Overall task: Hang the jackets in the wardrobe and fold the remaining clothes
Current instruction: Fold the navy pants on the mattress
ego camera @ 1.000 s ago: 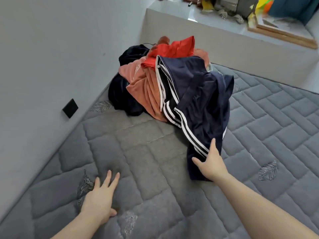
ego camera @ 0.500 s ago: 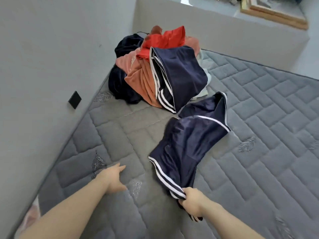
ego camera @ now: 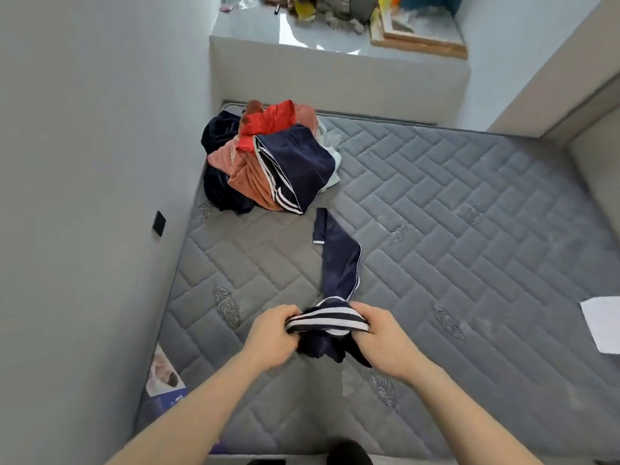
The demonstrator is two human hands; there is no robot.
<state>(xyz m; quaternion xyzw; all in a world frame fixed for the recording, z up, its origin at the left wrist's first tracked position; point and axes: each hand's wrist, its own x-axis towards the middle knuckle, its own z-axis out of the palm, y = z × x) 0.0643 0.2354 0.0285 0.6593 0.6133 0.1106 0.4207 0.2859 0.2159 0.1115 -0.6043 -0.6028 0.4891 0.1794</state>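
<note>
A navy garment with white stripes (ego camera: 339, 263) stretches from my hands back across the grey quilted mattress (ego camera: 453, 229). My left hand (ego camera: 271, 333) and my right hand (ego camera: 379, 340) both grip its striped end, bunched between them above the mattress's near part. A pile of clothes (ego camera: 268, 162) lies in the far left corner against the wall: a second navy striped piece on top, orange and red cloth under it, dark velvety fabric at the left, a bit of white at the right.
A grey wall (ego camera: 84, 162) with a black switch plate (ego camera: 159, 223) runs along the left. A cluttered ledge (ego camera: 335, 45) rises behind the mattress. White paper (ego camera: 604, 323) lies at the right edge. A printed box (ego camera: 164, 377) sits wedged by the wall.
My right hand has dragged the navy striped garment off the pile toward me. My left hand has left the mattress and taken hold of the garment's striped end too. The view has pulled back.
</note>
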